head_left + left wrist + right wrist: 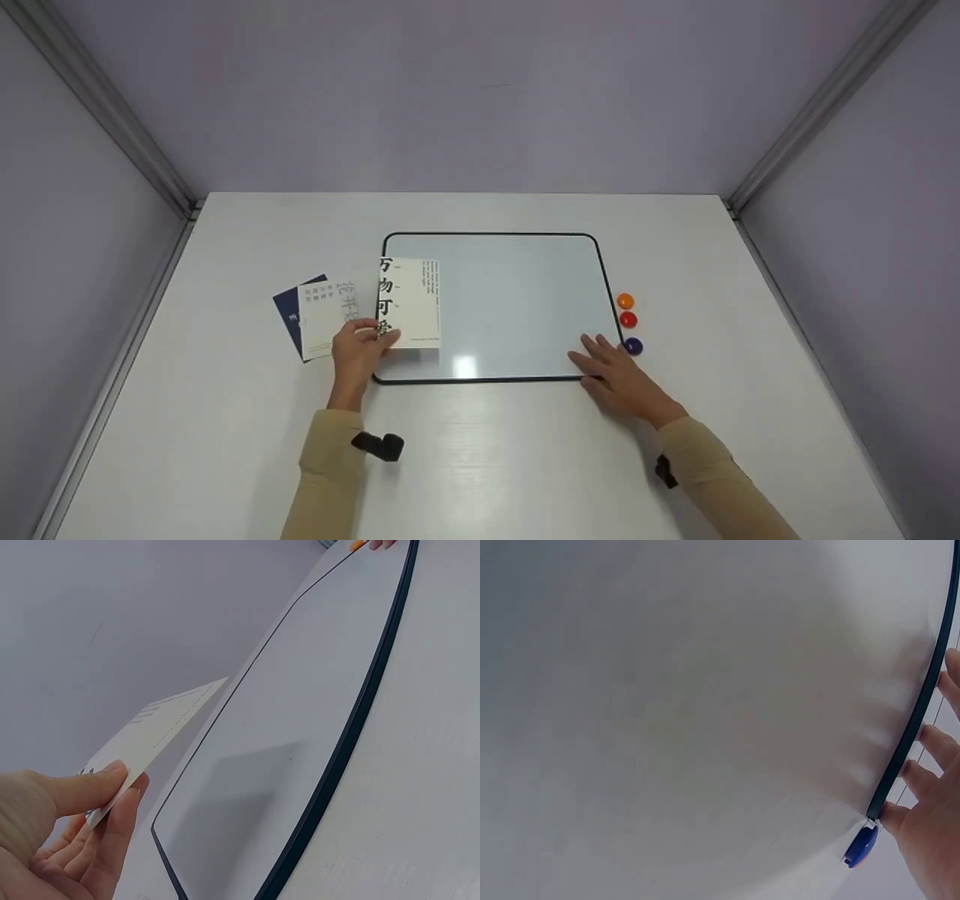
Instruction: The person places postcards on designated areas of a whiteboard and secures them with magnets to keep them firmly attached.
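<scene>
My left hand (358,352) pinches a cream card (416,304) with large black characters along its left side. In the left wrist view the card (154,735) is held between thumb and fingers, tilted above the whiteboard (300,690), on which its shadow falls. The black-rimmed whiteboard (517,307) lies flat on the table. With fingers spread, my right hand (619,379) rests on the board's near right corner. Close to its fingertips sits a dark blue round magnet (633,346), which also shows as a blue magnet (862,846) in the right wrist view.
Left of the board, a pale card (319,322) with grey characters overlaps a navy card (288,304). An orange magnet (625,301) and a red magnet (628,320) stand along the board's right edge. Walls enclose the white table (465,450) at the back and sides.
</scene>
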`<state>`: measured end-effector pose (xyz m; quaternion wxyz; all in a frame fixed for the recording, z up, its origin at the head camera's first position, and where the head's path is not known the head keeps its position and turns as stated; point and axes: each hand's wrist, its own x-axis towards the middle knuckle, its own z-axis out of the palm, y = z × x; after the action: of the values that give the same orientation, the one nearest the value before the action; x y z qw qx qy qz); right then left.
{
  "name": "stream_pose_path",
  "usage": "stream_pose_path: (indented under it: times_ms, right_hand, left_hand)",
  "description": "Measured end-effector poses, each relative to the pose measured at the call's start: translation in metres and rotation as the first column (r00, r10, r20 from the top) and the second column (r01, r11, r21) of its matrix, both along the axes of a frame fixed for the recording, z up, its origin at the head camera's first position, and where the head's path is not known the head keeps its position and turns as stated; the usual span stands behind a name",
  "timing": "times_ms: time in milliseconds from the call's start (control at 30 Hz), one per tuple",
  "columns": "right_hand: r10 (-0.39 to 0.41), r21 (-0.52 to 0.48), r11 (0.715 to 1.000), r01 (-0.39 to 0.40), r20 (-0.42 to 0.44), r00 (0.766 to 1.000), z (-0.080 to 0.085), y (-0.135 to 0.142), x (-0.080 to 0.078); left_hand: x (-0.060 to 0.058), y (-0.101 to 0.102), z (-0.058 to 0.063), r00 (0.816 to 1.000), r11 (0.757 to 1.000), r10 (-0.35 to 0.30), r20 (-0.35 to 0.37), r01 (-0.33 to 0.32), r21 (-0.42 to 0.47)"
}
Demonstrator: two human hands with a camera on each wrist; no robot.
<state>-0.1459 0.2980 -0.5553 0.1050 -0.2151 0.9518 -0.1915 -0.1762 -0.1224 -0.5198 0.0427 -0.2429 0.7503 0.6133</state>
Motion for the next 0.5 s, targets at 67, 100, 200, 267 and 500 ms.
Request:
stream_pose_path:
  times_ms: [67,100,200,267,500]
  right_hand:
    - [-0.002,0.001,1.0,0.002,0.0,1.0,0.0,0.0,0.0]
    - [-0.003,0.002,1.0,0.003,0.0,1.0,0.0,0.0,0.0]
    - [-0.007,0.004,1.0,0.007,0.001,1.0,-0.001,0.0,0.001]
    - [-0.01,0.009,1.0,0.01,0.0,1.0,-0.001,0.001,0.001]
    - [-0.018,0.012,1.0,0.018,0.005,1.0,0.001,0.003,0.002]
  left_hand:
    - [-0.001,0.003,0.001,1.0,1.0,0.011,-0.009,-0.011,0.014]
    - [-0.001,0.004,0.001,1.0,1.0,0.014,-0.011,-0.014,0.021]
    - [-0.001,0.008,0.0,1.0,0.999,0.013,-0.025,-0.012,0.036]
    - [-0.002,0.011,-0.001,0.999,1.0,0.003,-0.035,-0.002,0.031]
    - [-0.003,0.023,-0.003,0.999,0.998,0.002,-0.051,0.002,0.065]
